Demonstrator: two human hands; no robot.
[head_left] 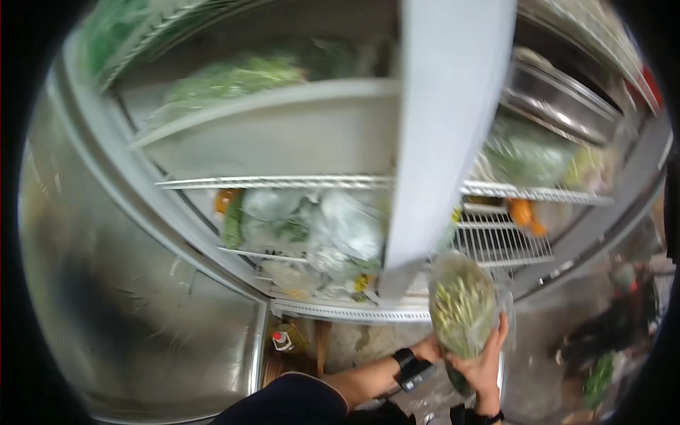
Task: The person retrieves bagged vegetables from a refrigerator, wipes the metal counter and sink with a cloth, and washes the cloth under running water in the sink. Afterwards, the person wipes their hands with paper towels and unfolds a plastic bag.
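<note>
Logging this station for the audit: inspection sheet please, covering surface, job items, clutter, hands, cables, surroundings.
Surface: white wire shelf, loaded above and below.
Job items: clear bag of greens, held before the fridge.
Clutter: bagged produce, metal pan and orange item on fridge shelves.
Hands: right hand grips the bag's lower right; left hand at its lower left, fingers partly hidden.
Cables: nothing seen.
Surroundings: open door at left; red-capped bottle below fridge; far right blurred.
</note>
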